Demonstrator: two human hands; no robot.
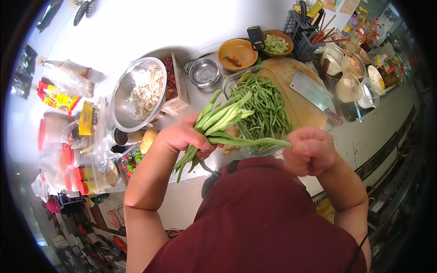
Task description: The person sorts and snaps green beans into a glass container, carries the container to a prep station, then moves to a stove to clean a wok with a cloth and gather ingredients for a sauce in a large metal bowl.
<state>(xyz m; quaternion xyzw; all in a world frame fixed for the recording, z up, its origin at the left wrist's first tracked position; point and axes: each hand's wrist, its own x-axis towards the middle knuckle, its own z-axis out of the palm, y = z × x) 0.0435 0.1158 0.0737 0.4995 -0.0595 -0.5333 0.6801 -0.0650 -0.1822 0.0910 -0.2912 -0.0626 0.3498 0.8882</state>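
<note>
A bunch of long green beans (218,119) is gripped in my left hand (187,134), its ends fanning out above and below the fist. One bean (252,141) reaches across from the bunch to my right hand (309,150), whose curled fingers pinch its tip. Behind the hands, a clear rectangular container (240,131) holds a heap of green beans (261,105). That container overlaps a round wooden cutting board (315,117), where a cleaver (312,90) lies with its handle towards the right side.
A steel bowl of sliced food (117,99), a potato (149,140) and a small metal bowl (204,72) are on the left. Orange bowls (223,51), a phone (256,38), a knife rack (302,32) and seasoning tubs (348,87) stand farther back. Jars (54,131) crowd the far left.
</note>
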